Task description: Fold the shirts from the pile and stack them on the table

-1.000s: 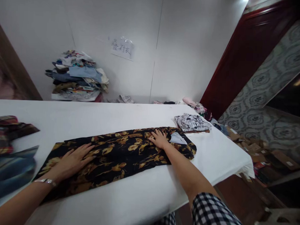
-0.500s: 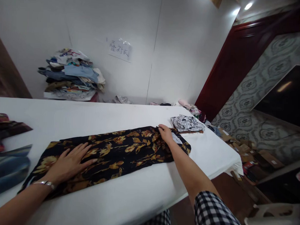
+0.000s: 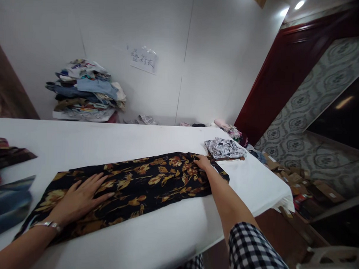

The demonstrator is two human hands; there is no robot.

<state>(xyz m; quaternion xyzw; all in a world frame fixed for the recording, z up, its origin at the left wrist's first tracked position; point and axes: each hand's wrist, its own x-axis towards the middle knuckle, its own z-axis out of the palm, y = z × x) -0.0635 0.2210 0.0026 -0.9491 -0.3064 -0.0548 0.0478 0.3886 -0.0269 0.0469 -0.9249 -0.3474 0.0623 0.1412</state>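
The left hand [image 3: 77,199] lies flat, palm down and fingers spread, on the near-left part of a black shirt with gold flowers [image 3: 142,184]; it presses the cloth and grips nothing, and a silver bracelet [image 3: 46,225] sits on the wrist. The right hand [image 3: 203,163] rests at the shirt's far right end with its fingers curled down onto the fabric near the edge — whether they pinch the cloth or only press on it cannot be told.

The shirt is laid out as a long narrow band, running from the near left towards the far right across the white counter [image 3: 123,138]. Just beyond its right end, a folded black-and-white patterned garment [image 3: 224,148] lies near the counter's corner. At the left edge, dark plaid and blue clothes [image 3: 4,183] lie heaped on the counter. Behind the counter, against the white wall, stands a tall pile of mixed clothes [image 3: 85,90] — to its right a paper sign [image 3: 143,59] is stuck to the wall. Cardboard boxes [image 3: 301,182] litter the floor at the right.
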